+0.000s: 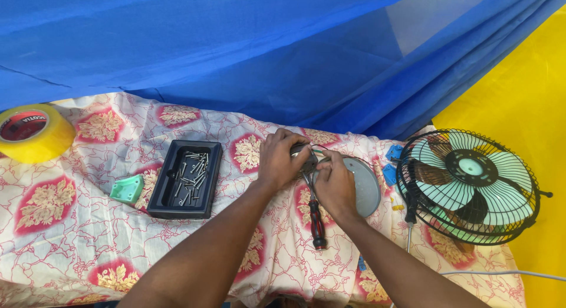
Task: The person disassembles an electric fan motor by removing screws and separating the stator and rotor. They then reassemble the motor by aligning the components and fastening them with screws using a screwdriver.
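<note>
L hand (pixel 278 160) + R hand (pixel 336 187) hold grey part (pixel 308 160) | screwdriver (pixel 317 222) below

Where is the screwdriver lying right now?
In the head view, the screwdriver lies on the patterned cloth just below both hands, between the forearms, right of the black screw tray.

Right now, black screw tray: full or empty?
Partly filled. The black tray holds loose silver screws scattered across its bottom, with bare floor showing between them.
</note>
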